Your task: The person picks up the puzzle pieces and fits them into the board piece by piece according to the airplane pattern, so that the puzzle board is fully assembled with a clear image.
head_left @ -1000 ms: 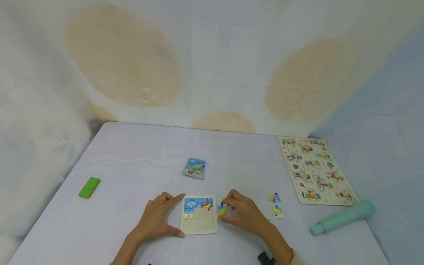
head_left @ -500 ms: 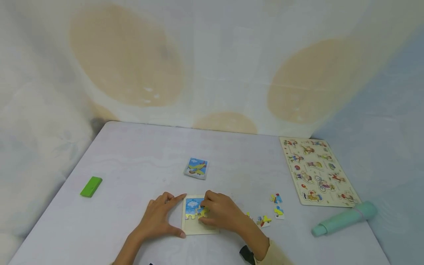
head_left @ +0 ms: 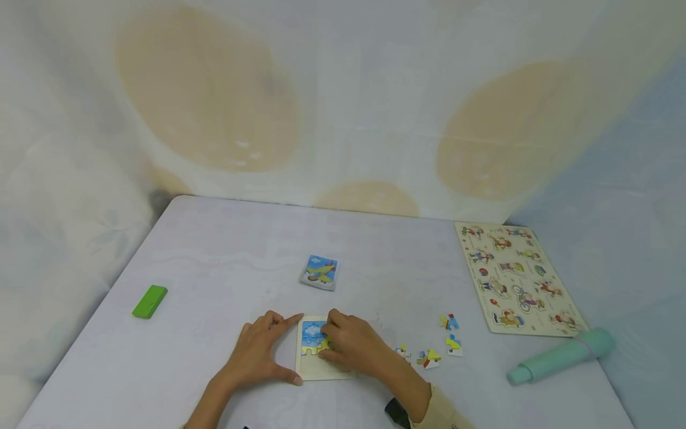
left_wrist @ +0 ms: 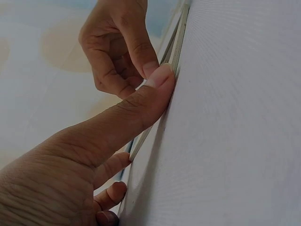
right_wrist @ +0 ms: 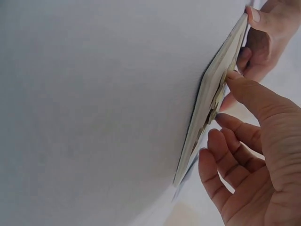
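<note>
A square wooden puzzle tray (head_left: 324,372) lies before me with sky-blue and yellow jigsaw pieces (head_left: 312,332) fitted in its upper left. My left hand (head_left: 258,353) spans its left side, straight index finger at the far corner and straight thumb (left_wrist: 160,77) at the near one. Over the middle of the tray, my right hand (head_left: 356,347) pinches a blue and yellow puzzle piece (head_left: 324,344) between thumb and fingers, partly hidden by them. The right wrist view has the right thumb (right_wrist: 237,80) and fingertips at the tray's top face.
Loose puzzle pieces (head_left: 429,358) lie right of the tray. Beyond it sits a small airplane picture (head_left: 320,272). A green block (head_left: 150,301) is at left. A picture board (head_left: 520,280) and a rolled mint-green object (head_left: 560,356) lie at right.
My right hand has carried the puzzle piece left from beside the tray to over its middle, against the fitted pieces. The left hand has stayed at the tray's left side.
</note>
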Tool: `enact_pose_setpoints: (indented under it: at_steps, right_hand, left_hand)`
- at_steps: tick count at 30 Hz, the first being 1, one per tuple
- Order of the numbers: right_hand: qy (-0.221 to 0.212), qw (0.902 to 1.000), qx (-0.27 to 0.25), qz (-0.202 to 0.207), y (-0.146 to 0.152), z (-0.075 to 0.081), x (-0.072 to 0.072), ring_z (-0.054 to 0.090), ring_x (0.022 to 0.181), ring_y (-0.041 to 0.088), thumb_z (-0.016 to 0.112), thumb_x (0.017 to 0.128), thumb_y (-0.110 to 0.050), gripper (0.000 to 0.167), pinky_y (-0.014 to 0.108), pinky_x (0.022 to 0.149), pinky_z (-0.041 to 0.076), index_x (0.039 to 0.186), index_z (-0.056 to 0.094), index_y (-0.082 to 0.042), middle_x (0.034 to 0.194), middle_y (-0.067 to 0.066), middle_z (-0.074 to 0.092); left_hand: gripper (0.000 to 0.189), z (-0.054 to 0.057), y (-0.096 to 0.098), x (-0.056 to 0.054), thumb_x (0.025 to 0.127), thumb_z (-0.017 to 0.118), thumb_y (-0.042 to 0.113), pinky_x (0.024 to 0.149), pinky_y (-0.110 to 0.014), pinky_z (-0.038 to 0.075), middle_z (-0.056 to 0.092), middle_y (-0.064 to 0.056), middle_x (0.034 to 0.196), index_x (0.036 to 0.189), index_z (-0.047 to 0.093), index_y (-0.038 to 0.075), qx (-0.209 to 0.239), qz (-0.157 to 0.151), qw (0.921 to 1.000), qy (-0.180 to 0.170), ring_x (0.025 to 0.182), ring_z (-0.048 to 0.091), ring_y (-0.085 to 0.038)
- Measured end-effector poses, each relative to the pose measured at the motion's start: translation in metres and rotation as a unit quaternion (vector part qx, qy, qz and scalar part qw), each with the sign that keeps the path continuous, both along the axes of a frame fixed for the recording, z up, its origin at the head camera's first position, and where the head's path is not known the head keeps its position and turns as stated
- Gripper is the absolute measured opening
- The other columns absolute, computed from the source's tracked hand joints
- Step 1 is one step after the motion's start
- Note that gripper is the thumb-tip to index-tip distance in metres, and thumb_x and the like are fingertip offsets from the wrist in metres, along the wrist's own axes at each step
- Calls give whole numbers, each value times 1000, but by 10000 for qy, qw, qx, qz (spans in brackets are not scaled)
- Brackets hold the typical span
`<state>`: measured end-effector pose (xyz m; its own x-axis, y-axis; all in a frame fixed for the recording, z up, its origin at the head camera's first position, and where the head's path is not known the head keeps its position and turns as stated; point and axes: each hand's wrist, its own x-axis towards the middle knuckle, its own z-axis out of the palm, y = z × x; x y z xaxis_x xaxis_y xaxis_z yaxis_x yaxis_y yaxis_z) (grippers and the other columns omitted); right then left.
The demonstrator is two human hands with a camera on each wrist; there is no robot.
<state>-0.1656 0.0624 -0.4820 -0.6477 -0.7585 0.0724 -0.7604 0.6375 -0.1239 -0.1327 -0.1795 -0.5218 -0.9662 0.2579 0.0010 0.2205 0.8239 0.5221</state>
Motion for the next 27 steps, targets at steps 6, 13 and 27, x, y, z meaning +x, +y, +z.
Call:
enact_pose_setpoints:
  at_steps: [6, 13, 27]
  right_hand:
    - [231, 9997, 45, 33, 0, 0, 3, 45, 71, 4, 69, 88, -50, 48, 22, 75, 50, 114, 71, -10, 99, -2, 56]
    - [662, 9976, 214, 45, 8, 6, 17, 50, 77, 6, 66, 87, -59, 60, 25, 74, 51, 129, 67, -17, 97, -3, 56]
    - [657, 9912, 1060, -433, 5, 0, 46, 65, 109, 23, 49, 88, -72, 75, 36, 84, 54, 132, 65, -13, 135, 17, 59]
  left_hand:
    - [117, -1, 0, 0, 40, 80, 81, 76, -30, 27, 43, 13, 103, 144, 51, 36, -4, 10, 10000, -42, 94, 41, -8]
    - [117, 0, 1, 0, 39, 81, 80, 78, -32, 29, 44, 13, 104, 144, 52, 37, 5, 23, 10000, -55, 95, 42, -8]
    - [118, 0, 1, 0, 39, 83, 77, 78, -31, 29, 44, 13, 104, 145, 50, 36, -65, 50, 10000, -52, 93, 41, -9]
